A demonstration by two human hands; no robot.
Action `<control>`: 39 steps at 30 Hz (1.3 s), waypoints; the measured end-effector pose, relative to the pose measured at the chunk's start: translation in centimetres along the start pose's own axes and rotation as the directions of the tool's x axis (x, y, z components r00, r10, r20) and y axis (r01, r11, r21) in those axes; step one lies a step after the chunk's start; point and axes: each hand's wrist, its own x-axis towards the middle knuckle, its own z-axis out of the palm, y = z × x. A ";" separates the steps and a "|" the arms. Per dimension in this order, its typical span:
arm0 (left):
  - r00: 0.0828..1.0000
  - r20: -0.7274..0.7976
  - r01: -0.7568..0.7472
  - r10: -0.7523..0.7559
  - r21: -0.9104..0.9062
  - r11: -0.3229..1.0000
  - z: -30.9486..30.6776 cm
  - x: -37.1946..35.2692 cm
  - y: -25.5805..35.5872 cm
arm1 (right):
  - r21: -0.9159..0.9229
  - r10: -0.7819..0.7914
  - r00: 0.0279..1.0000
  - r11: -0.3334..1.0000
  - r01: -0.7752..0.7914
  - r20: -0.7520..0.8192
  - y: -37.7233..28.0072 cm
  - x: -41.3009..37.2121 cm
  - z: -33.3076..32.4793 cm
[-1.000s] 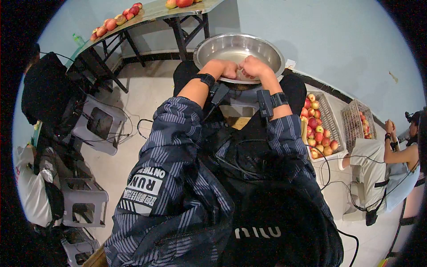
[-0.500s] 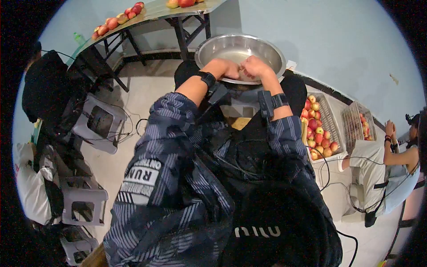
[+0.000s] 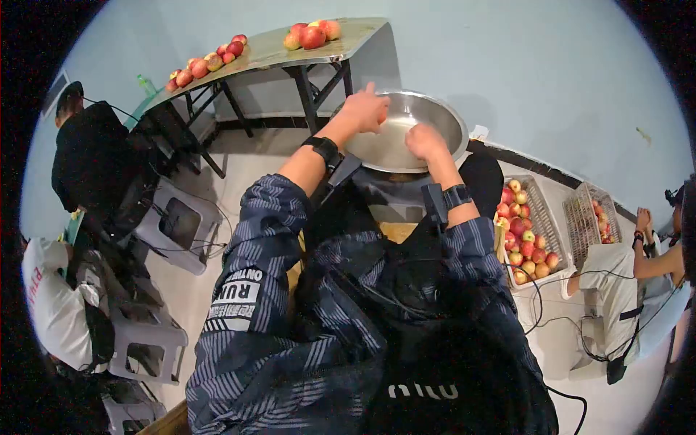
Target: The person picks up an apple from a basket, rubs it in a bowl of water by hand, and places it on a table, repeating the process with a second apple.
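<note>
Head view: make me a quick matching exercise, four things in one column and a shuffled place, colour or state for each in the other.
1. Left hand
2. Basin
3. Table
4. Nearer crate

A. Bears apples in two groups
B. To the right of and below the basin in the picture, loaded with apples
C. Over the left side of a round vessel
D. Silver-coloured and round

Pairs: 1-C; 2-D; 3-A; 4-B
</note>
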 end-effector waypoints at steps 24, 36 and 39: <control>0.707 -0.473 0.485 -0.526 -0.217 0.847 -10.4 7.2 -16.6 | 0.078 -0.129 0.976 0.990 0.117 0.177 0.1 -0.1 0.9; 0.645 -0.462 0.583 -0.608 -0.217 0.783 -8.6 5.3 -15.3 | 0.078 -0.089 0.955 0.995 0.070 0.283 -1.8 -1.2 -1.5; 0.640 -0.429 0.600 -0.638 -0.240 0.763 -9.4 5.3 -14.3 | 0.085 -0.129 0.968 0.990 0.113 0.215 -0.6 -0.4 0.5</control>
